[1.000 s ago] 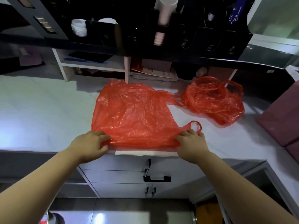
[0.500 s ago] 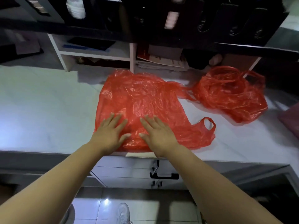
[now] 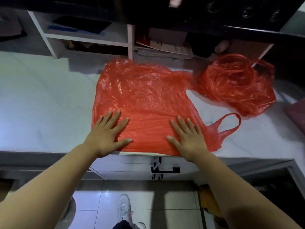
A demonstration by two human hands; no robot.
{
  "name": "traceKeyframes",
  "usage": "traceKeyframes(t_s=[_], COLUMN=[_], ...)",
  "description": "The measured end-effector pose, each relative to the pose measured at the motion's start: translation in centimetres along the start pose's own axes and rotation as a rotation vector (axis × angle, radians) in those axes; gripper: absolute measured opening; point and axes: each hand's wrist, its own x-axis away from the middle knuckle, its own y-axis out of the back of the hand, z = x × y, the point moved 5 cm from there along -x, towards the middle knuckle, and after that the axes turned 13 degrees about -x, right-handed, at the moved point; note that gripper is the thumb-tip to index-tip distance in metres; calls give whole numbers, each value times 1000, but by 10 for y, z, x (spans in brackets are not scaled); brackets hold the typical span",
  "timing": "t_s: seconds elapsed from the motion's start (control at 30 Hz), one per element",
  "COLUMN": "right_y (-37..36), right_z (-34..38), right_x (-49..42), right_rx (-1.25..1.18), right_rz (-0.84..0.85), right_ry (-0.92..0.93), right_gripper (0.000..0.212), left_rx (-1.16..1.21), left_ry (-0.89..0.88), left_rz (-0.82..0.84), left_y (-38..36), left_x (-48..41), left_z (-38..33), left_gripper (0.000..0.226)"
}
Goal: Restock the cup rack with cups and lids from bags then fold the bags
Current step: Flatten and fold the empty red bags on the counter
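The left hand (image 3: 105,137) and right hand (image 3: 189,139) lie palm-down on the flat red bag (image 3: 143,103) at the table's (image 3: 41,104) near edge, fingers spread; nothing is pinched. A crumpled red bag (image 3: 236,86) sits beyond the right fingers, well apart.

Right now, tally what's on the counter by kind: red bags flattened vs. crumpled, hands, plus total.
Flattened red bag: 1, under both palms
Crumpled red bag: 1, untouched, on the counter
Hands: 2, left hand and right hand, both open and flat
Total: 4
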Motion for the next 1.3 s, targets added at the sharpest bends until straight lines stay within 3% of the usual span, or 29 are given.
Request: traceKeyframes(t_s=[0.13,0.3,0.53,0.63,0.8,0.93,1.03,1.13,1.3], right_y=[9,16,19,33,58,61,57,47,12], right_z=[-21,-14,-10,5,46,82,108,126,108], right_x=[11,10,14,14,-1,-30,-51,-77,-109], right_rx=[-18,-21,-5,35,22,-68,-75,-35,-9], right_rz=[-8,21,76,-17,-260,-243,-194,-116,104], right_ry=[-76,-124,-154,-153,-14,143,237,268,133], right_gripper=[101,71,70,67,44,42,52,66,76], left_rx=[39,-62,64,185,191,190,127,105,1], left_ry=[57,110,79,84,101,157,163,116,21], left_rz=[-9,-47,101,12,-295,-433,-385,-257,-53], left_y=[3,7,-1,13,47,60,56,42,22], left_x=[4,9,23,24,15,-7,-30,-53,-77], left_z=[2,3,11,15,28,45,55,62,59], left_gripper=[96,98,107,111,67,52,48,58,110])
